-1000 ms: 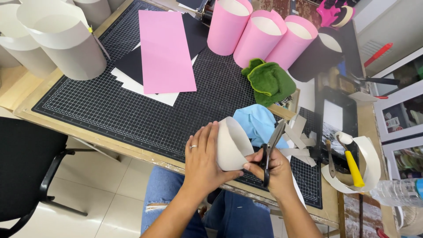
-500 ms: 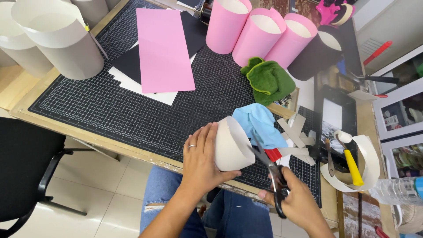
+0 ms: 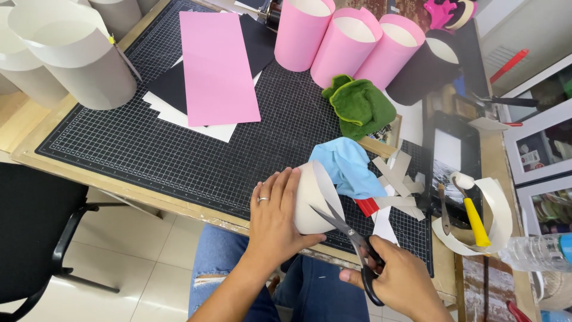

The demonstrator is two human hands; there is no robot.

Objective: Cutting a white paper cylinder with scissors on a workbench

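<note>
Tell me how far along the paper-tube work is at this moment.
Done: three pink tubes and grey tubes stand finished on the cutting mat; offcut strips lie by the blue cloth. In hand: the left hand holds a grey paper roll, and the right hand has open scissors at its edge. Left: this cut, plus the flat pink sheet.

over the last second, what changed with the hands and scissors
The right hand drew the scissors back from the white paper tube, then brought the open blades to its edge. The left hand kept hold of the tube; the pink sheet stayed put.
</note>
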